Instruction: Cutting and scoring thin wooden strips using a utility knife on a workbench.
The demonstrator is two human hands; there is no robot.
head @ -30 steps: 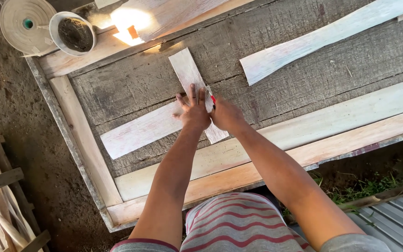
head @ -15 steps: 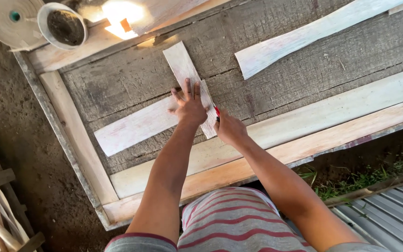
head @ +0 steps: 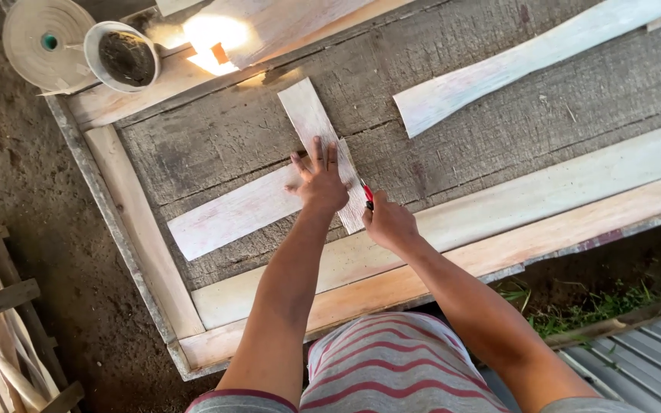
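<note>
Left hand (head: 319, 180) flat, fingers spread, pressing a pale veneer strip (head: 319, 145) at frame center on the wooden tabletop (head: 499, 130). Right hand (head: 388, 222) closed around a red-handled cutter (head: 367, 196) at the strip's right edge, near its lower end. Cut looks in progress; can't tell how much is left. Strip's long axis runs upper left to lower right, overlapping a second strip (head: 231, 214) running lower left. Third strip (head: 529, 61) upper right. Tape roll (head: 43, 42) and cup (head: 124, 57) upper left.

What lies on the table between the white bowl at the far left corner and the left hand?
In the head view, between the white bowl and the left hand lies only bare grey wood of the table, apart from its pale frame board beside the bowl.
</note>
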